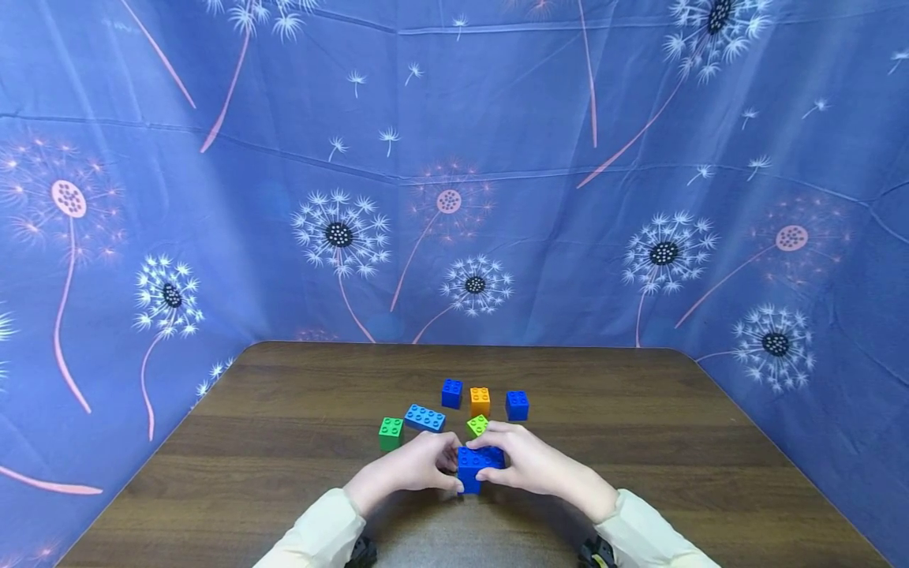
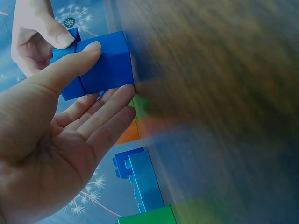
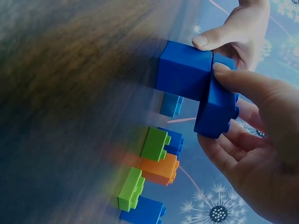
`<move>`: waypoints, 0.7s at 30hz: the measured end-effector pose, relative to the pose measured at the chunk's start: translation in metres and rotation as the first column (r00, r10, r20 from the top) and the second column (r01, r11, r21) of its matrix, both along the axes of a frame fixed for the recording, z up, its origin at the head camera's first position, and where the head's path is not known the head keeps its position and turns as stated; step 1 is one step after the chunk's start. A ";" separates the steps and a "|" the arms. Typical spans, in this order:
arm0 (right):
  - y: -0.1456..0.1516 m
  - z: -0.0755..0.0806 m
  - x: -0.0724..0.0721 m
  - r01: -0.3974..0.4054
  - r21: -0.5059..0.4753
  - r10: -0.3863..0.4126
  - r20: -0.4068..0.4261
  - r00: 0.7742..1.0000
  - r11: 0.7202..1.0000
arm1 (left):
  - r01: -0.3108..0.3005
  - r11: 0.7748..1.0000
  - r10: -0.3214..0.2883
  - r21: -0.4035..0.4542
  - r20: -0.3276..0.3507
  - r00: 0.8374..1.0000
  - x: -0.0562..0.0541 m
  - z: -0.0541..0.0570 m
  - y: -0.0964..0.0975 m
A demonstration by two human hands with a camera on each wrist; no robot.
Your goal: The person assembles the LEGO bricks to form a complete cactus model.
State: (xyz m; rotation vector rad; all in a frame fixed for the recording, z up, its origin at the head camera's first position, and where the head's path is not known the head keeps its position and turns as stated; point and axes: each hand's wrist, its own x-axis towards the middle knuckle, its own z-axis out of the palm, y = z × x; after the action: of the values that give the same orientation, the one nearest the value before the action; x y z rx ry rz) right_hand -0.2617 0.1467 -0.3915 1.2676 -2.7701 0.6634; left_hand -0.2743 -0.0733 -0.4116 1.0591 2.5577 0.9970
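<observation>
Close to the table's near side stands a tall blue brick [image 3: 182, 70] with a flatter blue brick [image 3: 217, 102] on top, jutting out to the right past it. My right hand [image 1: 525, 457] pinches the flatter brick, thumb on its near face and fingers on the far side. On the tall brick, my left hand [image 1: 422, 465] has its thumb across the near face, with the fingers on the far side. Studs show on top of the stack in the head view. A thin seam runs between the two bricks in the left wrist view [image 2: 80, 70].
Beyond the hands on the wooden table [image 1: 298, 473] are a green brick [image 1: 390, 433], a long light-blue brick [image 1: 424, 418], an orange brick [image 1: 480, 401], two blue bricks [image 1: 451, 393] and a lime brick [image 1: 477, 426]. A second lime brick [image 3: 131, 189] shows in the right wrist view.
</observation>
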 end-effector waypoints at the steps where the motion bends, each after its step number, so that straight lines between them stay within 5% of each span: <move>1: 0.000 0.000 0.000 0.003 0.001 -0.003 0.005 1.000 1.000 | 0.003 1.000 -0.003 -0.004 -0.001 1.000 0.000 0.000 0.000; 21: -0.003 0.002 0.007 0.056 0.044 -0.055 -0.029 0.998 0.997 | -0.016 0.999 0.016 -0.029 0.019 1.000 0.003 0.004 0.001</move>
State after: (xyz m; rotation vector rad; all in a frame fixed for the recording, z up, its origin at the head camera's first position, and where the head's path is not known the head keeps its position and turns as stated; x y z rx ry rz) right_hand -0.2546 0.1442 -0.3898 1.1926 -2.8021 0.5790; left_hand -0.2715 -0.0725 -0.4072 1.0181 2.5608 0.9664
